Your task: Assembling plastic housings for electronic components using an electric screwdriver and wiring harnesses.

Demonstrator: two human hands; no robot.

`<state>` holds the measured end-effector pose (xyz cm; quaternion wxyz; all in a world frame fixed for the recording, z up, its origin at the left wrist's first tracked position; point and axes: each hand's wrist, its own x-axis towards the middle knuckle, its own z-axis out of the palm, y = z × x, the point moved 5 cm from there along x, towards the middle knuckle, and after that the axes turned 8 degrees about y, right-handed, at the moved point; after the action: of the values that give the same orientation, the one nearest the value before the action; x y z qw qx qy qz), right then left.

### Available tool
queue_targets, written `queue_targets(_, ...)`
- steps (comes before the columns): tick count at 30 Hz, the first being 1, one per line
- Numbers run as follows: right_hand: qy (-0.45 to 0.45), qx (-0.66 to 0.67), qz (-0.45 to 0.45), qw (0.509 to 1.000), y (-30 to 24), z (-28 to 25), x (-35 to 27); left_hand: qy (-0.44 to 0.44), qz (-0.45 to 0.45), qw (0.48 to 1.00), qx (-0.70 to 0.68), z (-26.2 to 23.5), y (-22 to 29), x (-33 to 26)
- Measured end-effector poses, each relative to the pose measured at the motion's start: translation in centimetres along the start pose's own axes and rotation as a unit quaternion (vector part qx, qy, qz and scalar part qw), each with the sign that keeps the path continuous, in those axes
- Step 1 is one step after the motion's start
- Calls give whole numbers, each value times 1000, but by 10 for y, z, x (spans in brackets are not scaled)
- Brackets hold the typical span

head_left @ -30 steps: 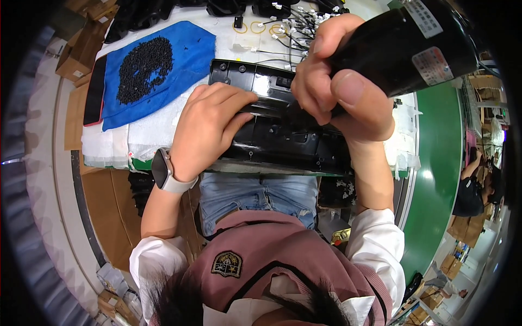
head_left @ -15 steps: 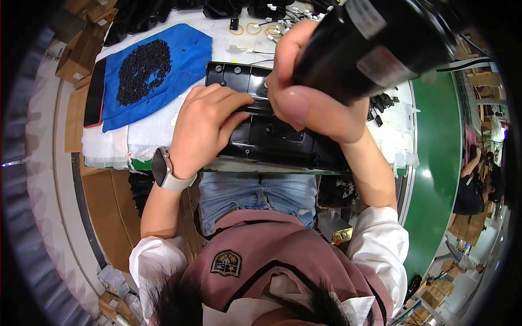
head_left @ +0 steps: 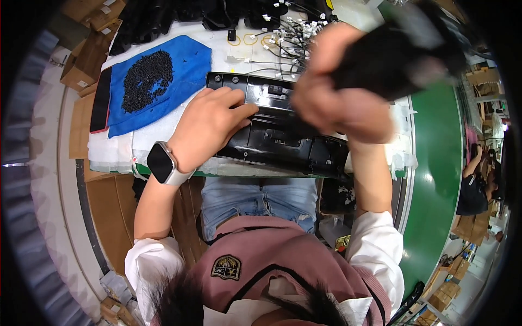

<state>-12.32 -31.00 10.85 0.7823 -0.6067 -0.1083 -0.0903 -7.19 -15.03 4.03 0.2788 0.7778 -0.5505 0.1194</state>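
My right hand [head_left: 348, 103], smeared by motion, is wrapped round a thick black cylindrical electric screwdriver [head_left: 389, 60]. The tool's tip is hidden from sight. Below it, a long glossy black plastic housing [head_left: 266, 136] lies along the near edge of the table. My left hand [head_left: 209, 122] rests on the housing's left part, thumb and fingertips drawn together near its middle ridge. Whether those fingers pinch a small part cannot be seen. To the left, a heap of small black screws [head_left: 147, 79] is spread on a blue cloth [head_left: 190, 60].
Many black cables with white connectors [head_left: 293, 43] lie beyond the housing. Yellow rubber bands [head_left: 250, 39] are near them. Black moulded parts [head_left: 217, 13] line the far edge. A dark, red-edged flat object [head_left: 99, 100] sits beside the cloth. At far right a person [head_left: 472, 187] is visible.
My right hand and the screwdriver have moved right, away from the housing, uncovering more of its middle. My left hand stays on the housing with little change. The view has shifted slightly.
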Motion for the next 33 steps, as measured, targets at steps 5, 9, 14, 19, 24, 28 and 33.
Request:
queue_targets(5, -11, 101, -131, 986, -72, -72, -39, -20, 39, 998, -46, -1, -4, 1)
queue_targets(9, 246, -94, -48, 963, -80, -131, -84, 0, 78, 995, -54, -9, -1, -10)
queue_targets(14, 420, -409, 111, 802, -42, -209, -119, -2, 87, 996, -28, -19, 6, -25)
queue_targets(19, 405, -672, 160, 599, -13, -228, -130, 52, 43, 997, -26, -52, 7, -33)
queue_targets(24, 410, -749, 132, 503, 3, -216, -127, 181, -100, 975, -78, -78, -22, -51)
queue_targets(28, 373, -830, 69, 410, 8, -196, -121, 253, -315, 859, -315, -67, -86, -82)
queue_targets(33, 362, -845, -96, 381, -1, -145, -107, 479, -395, 601, -503, -36, -146, -188)
